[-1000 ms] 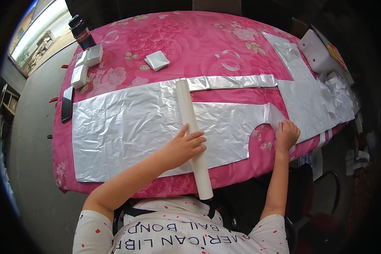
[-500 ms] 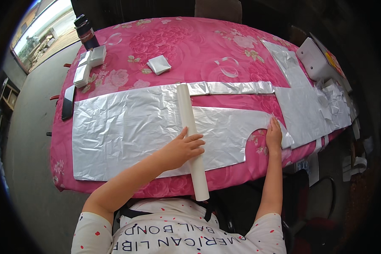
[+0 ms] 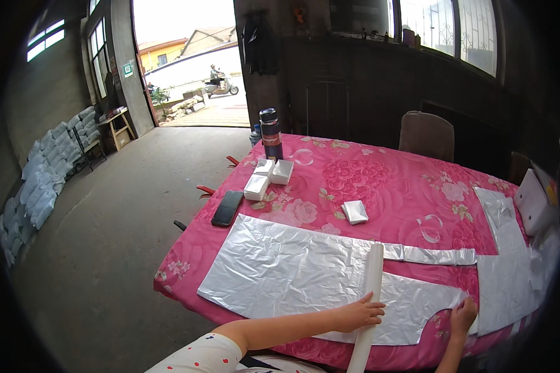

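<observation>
Left hand [image 3: 359,313] still spread on white tube [image 3: 373,273]; right hand [image 3: 463,317] now curled, seemingly pinching silvery sheet [image 3: 305,273].

Doorway [image 3: 196,68]: wide open and totally blown out, you can see a yellow building [image 3: 162,57] and someone on a scooter [image 3: 221,87] outside
Floor [image 3: 112,211]: plain grey, looks like concrete
Left wall [image 3: 43,102]: drab grey, tall window [image 3: 98,46] near the door, white sacks [image 3: 53,149] heaped along the bottom
Wooden stand [image 3: 119,132]: small one, just past the sacks
Back wall [image 3: 302,68]: super dark, bright barred window [image 3: 477,37] up right
Chair [image 3: 427,135]: brownish back, far side of the table [image 3: 379,180] with the pink floral cloth
Light: daylight, room's pretty dim otherwise
</observation>
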### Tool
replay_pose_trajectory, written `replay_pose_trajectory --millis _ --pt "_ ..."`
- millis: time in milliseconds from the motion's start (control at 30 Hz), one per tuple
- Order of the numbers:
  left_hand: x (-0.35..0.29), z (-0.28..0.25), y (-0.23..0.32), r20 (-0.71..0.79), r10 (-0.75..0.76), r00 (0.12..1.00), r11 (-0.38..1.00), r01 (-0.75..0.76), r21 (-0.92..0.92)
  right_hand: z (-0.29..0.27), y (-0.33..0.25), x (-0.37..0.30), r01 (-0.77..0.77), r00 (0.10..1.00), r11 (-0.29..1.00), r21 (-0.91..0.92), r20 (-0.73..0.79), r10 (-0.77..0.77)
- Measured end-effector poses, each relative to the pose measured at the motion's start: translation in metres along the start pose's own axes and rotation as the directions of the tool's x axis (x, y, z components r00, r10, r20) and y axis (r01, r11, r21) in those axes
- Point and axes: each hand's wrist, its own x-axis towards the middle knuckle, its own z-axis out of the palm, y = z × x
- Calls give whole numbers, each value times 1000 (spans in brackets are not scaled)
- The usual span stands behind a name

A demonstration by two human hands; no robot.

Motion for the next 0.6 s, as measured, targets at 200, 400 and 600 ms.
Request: replay_pose_trajectory --millis 200,400,600 --pt "6 -3 4 -236 -127 963 860 -11 -510 -16 -62 18 -442 886 686 577 402 232" --pt "11 -21 24 395 -441 806 -328 265 -907 -57 -219 -23 -544 756 212 812 584 -297" --pt "-30 -17 -2 351 -520 778 -191 294 -936 -93 -260 -40 233 887 588 774 78 -454"
